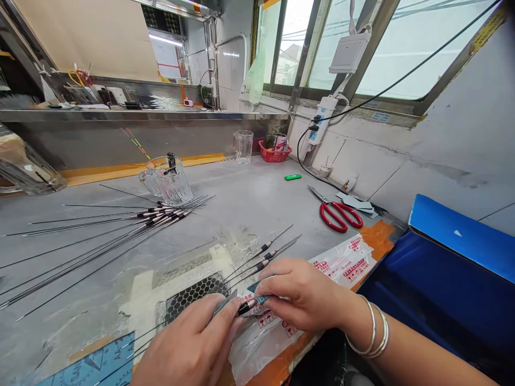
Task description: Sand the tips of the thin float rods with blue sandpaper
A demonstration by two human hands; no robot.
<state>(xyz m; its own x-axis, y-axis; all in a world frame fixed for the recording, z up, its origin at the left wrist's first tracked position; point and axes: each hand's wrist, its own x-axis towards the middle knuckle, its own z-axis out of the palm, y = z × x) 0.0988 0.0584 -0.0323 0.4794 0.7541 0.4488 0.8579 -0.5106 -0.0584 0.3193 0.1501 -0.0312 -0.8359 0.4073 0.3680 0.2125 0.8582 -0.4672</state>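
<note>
Left hand (pixel 189 343) and right hand (pixel 301 295) are both pinching a small printed strip (pixel 255 305) around thin float sticks (pixel 261 249), just above a plastic mailer (pixel 346 262); more float sticks (pixel 100 228) are lying on the grey bench (pixel 249 187), with red-handled scissors (pixel 336 214) off to the right.

Black and white bands are seen on the slender fishing floats (pixel 164 219), while red is shown by the scissor handles (pixel 340 216), a black honeycomb pattern by the mesh sheet (pixel 193 295), and bright blue by the box flap (pixel 462 241).
</note>
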